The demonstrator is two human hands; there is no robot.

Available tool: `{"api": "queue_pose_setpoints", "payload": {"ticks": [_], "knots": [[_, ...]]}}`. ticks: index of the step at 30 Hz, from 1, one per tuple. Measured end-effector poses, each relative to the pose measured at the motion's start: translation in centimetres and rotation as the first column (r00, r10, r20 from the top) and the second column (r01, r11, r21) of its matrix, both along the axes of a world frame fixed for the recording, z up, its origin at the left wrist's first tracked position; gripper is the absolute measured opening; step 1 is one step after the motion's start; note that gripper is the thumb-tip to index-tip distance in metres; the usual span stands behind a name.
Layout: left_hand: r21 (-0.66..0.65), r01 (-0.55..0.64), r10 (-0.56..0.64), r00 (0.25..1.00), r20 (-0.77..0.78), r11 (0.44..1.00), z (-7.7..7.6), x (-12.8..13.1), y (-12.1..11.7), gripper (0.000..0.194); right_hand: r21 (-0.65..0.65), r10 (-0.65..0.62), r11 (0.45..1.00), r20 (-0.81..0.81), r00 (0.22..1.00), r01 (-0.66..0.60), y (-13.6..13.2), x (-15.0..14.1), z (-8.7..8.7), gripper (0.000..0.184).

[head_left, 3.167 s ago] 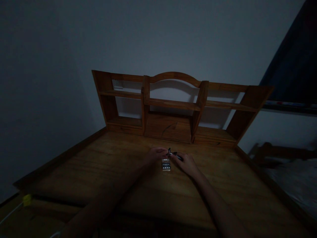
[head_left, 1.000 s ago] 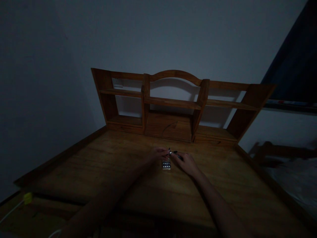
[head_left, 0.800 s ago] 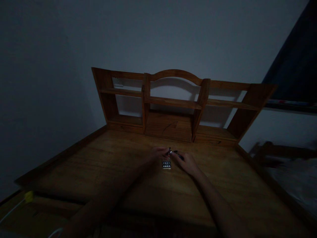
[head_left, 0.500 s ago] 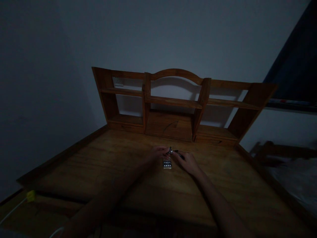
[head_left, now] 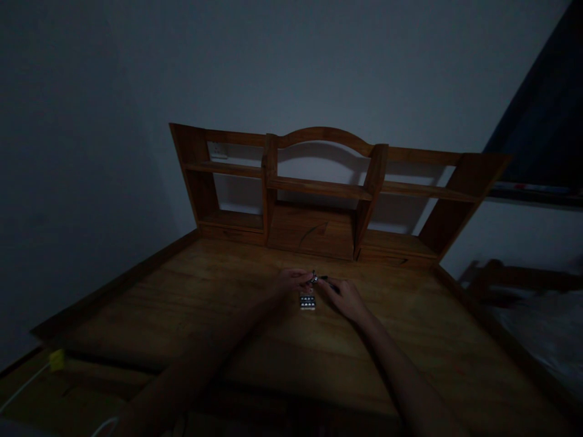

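Note:
In the dim light my left hand [head_left: 291, 281] has its fingers closed on a small shiny metallic piece [head_left: 314, 279], too small to name. My right hand [head_left: 347, 300] is closed around a slim dark pen-like tool [head_left: 333, 285], whose tip end meets the shiny piece. Both hands nearly touch above the desk top. Just below them, on the wood, lies a small dark case [head_left: 307, 301] with two rows of pale bits in it.
The wooden desk [head_left: 182, 303] spreads around the hands. At its back stands a wooden shelf unit [head_left: 319, 188] against the wall. A yellow object [head_left: 57, 360] with a white cable sits at the lower left. A dark window or curtain [head_left: 542, 121] is at the right.

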State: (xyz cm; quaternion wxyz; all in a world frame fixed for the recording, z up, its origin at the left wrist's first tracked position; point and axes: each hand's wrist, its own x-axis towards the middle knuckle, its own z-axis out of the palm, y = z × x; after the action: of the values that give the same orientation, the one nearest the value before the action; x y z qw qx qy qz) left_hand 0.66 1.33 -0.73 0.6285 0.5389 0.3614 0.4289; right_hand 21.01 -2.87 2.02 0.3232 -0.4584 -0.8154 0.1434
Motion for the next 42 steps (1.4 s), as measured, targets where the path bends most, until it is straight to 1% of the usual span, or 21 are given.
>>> {"api": "queue_pose_setpoints", "payload": {"ticks": [5,11,15,19,22,25,28,31,33,36,38,39,40,42], "knots": [[0.008,0.013,-0.013,1.000,-0.004,1.000,0.2,0.1,-0.1,0.044,-0.003,0.009,1.000,-0.010,1.000,-0.009,0.1,-0.1,-0.1,0.046],[0.051,0.053,-0.055,0.998,0.040,0.997,0.7,-0.1,-0.9,0.044,0.001,-0.028,1.000,0.012,1.000,0.028,0.1,0.1,-0.1,0.046],[0.067,0.049,-0.051,0.998,0.022,0.997,1.0,0.0,-1.1,0.045,-0.002,-0.043,0.999,0.031,0.999,0.043,-0.1,0.1,0.1,0.046],[0.055,0.047,-0.046,0.998,-0.034,0.997,0.8,0.0,-0.7,0.044,-0.009,-0.037,0.999,0.022,0.999,0.038,-0.2,0.0,0.2,0.045],[0.054,0.043,-0.042,0.999,-0.032,0.998,0.3,0.0,-0.3,0.043,-0.016,-0.007,1.000,-0.007,1.000,0.007,-0.1,0.0,0.2,0.043],[0.040,0.061,-0.059,0.997,-0.039,0.997,0.1,-0.1,-0.1,0.044,-0.024,-0.004,1.000,-0.017,1.000,0.004,-0.1,0.1,0.2,0.044],[0.002,0.076,-0.076,0.996,-0.055,0.997,0.4,-0.1,-0.3,0.047,-0.021,-0.012,1.000,-0.012,1.000,0.011,0.0,0.1,0.1,0.044],[-0.031,0.061,-0.063,0.997,-0.050,0.998,0.9,0.1,-0.6,0.049,-0.006,-0.039,0.999,-0.002,0.999,0.039,0.1,0.2,-0.1,0.043],[-0.024,0.049,-0.050,0.998,-0.033,0.999,1.1,0.1,-0.8,0.049,0.009,-0.051,0.999,-0.011,0.999,0.051,0.2,0.2,-0.3,0.040],[-0.011,0.022,-0.023,0.999,-0.025,1.000,1.3,0.1,-0.9,0.050,0.035,-0.030,0.999,-0.049,0.998,0.031,0.4,0.2,-0.6,0.034],[0.026,-0.006,0.007,0.999,-0.047,1.000,1.4,0.1,-1.0,0.050,0.047,-0.027,0.998,-0.068,0.997,0.030,0.5,0.2,-0.7,0.030],[0.073,-0.038,0.043,0.997,-0.070,0.997,1.5,0.1,-1.1,0.050,0.054,-0.038,0.998,-0.077,0.996,0.043,0.6,0.3,-0.8,0.029],[0.139,-0.074,0.089,0.990,-0.106,0.988,1.5,0.1,-1.2,0.049,0.059,-0.054,0.997,-0.087,0.995,0.059,0.7,0.4,-0.9,0.028],[0.300,-0.133,0.198,0.960,-0.199,0.945,1.4,0.3,-1.5,0.043,0.057,-0.100,0.993,-0.117,0.988,0.107,1.1,0.6,-1.2,0.029]]}}
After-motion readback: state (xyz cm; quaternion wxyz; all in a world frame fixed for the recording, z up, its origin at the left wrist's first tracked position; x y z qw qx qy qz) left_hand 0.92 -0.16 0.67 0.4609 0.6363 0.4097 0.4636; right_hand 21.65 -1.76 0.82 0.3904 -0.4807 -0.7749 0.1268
